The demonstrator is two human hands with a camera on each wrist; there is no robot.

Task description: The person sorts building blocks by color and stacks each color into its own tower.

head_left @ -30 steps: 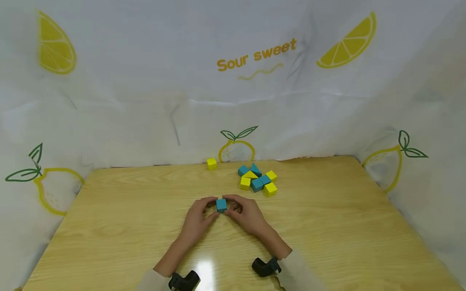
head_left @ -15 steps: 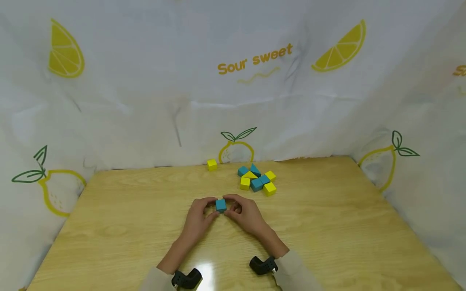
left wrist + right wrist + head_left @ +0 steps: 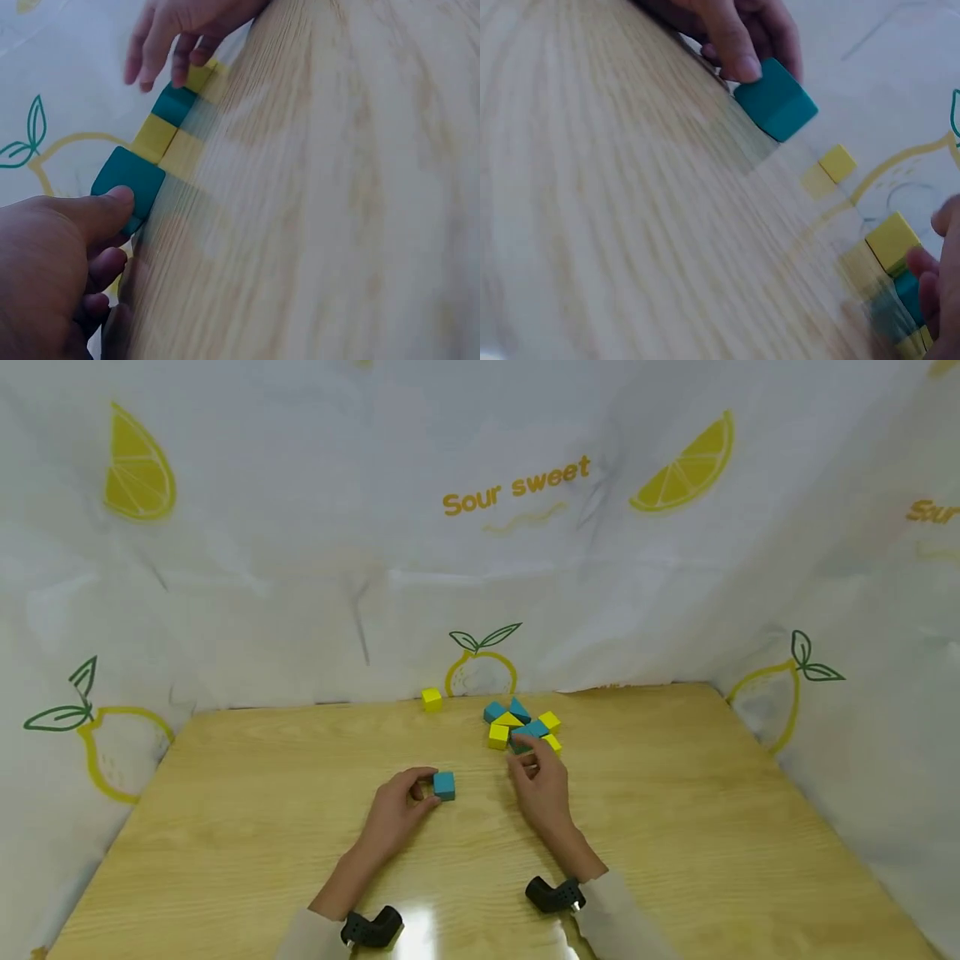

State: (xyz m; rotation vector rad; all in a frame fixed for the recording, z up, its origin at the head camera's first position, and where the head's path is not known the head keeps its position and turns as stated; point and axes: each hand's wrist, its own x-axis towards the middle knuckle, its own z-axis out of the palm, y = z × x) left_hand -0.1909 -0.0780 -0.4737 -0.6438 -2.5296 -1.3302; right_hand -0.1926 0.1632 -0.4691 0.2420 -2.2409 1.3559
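My left hand pinches a blue cube that rests on the table, thumb at the near side and index finger at the far side. In the left wrist view the thumb lies against the blue cube. My right hand reaches to the near side of a cluster of blocks, its fingers bent with a gap to the thumb. The index fingertip overlaps a blue block of the cluster in the head view. In the right wrist view, fingers partly hide a blue block beside a yellow cube.
Blue and yellow cubes, a yellow triangular block and a blue triangular block make up the cluster. One yellow cube stands apart at the table's back edge. A white lemon-print sheet hangs behind the wooden table.
My right hand has left the blue cube and moved forward and right to the cluster. The left hand keeps its pinch on that cube. The head view has shifted slightly.
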